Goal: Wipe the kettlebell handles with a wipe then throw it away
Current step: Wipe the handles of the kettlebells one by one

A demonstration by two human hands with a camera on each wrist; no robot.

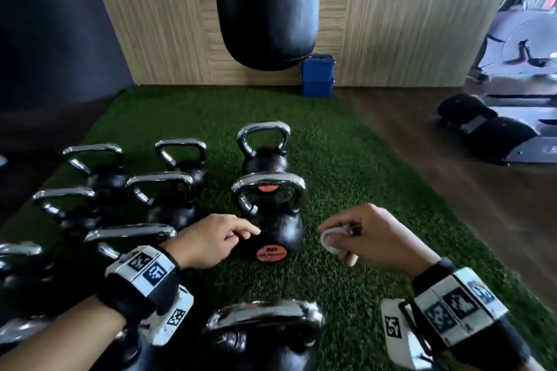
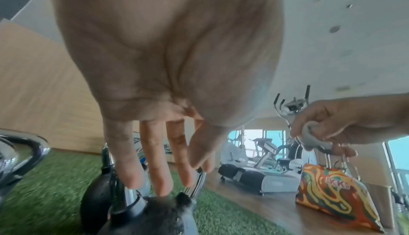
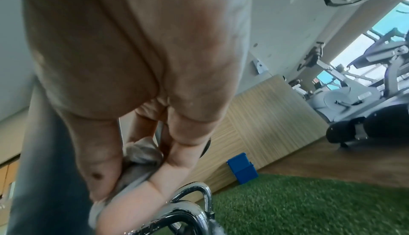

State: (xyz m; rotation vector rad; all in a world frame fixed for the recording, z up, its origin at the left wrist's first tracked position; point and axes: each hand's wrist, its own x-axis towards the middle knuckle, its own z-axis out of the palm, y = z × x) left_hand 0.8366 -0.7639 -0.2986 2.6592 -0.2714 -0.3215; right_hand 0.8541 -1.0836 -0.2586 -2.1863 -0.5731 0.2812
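**Sam:** What is way over on the left?

**Mia:** A bunch of black kettlebells [image 1: 168,190] with shiny handles. They stand close together on the green grass mat [image 1: 346,159].

**Sam:** And the left hand [image 1: 211,239]?

**Mia:** It reaches out next to them, toward the middle kettlebell [image 1: 275,229]. Its grip is loose. The fingers [image 2: 159,168] are straight and point down at the round black part. It holds nothing. I cannot tell if the fingertips really touch it.

**Sam:** What does that kettlebell look like?

**Mia:** It has a big silver handle [image 1: 268,182] and a red dot low on its front. One more kettlebell [image 1: 265,147] stands just behind it. Another one [image 1: 265,331] is very near the camera, at the bottom.

**Sam:** Where is the wipe?

**Mia:** The wipe [image 1: 330,238] is in the right hand [image 1: 373,238], just to the right of the middle kettlebell. The grip is closed on it. The thumb and fingers squeeze it into a small gray bundle. It is up in the air, not on the handle.

**Sam:** What is farther back and to the right?

**Mia:** A black punching bag [image 1: 266,6] hangs by the wood wall. A blue box [image 1: 318,75] sits under it. On the far right is a gym machine [image 1: 518,99] on the brown floor. In the left wrist view a bright orange and yellow bag [image 2: 332,198] sits on that floor too.
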